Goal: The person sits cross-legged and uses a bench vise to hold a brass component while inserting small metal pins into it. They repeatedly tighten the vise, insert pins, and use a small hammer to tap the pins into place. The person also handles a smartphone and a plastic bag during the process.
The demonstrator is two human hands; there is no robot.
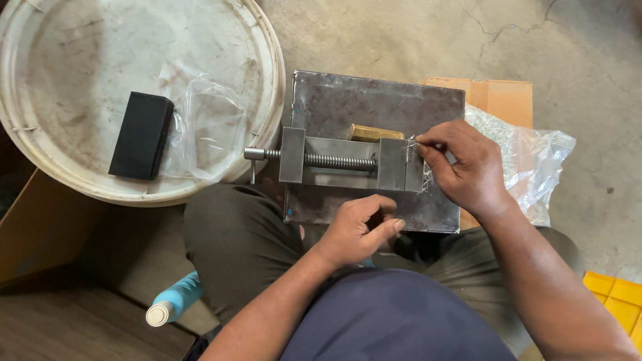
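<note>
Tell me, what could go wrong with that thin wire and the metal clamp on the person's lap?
The thin wire at the vise looks springy, so its end might prick the right hand pinching it. The vise sits on a metal plate resting over the person's legs, so the plate could tip or slide. The left hand is curled at the plate's near edge, which might scrape it.

yellow crate [618,301] cut off at the edge; wire [409,152] too fine to make out.
</note>
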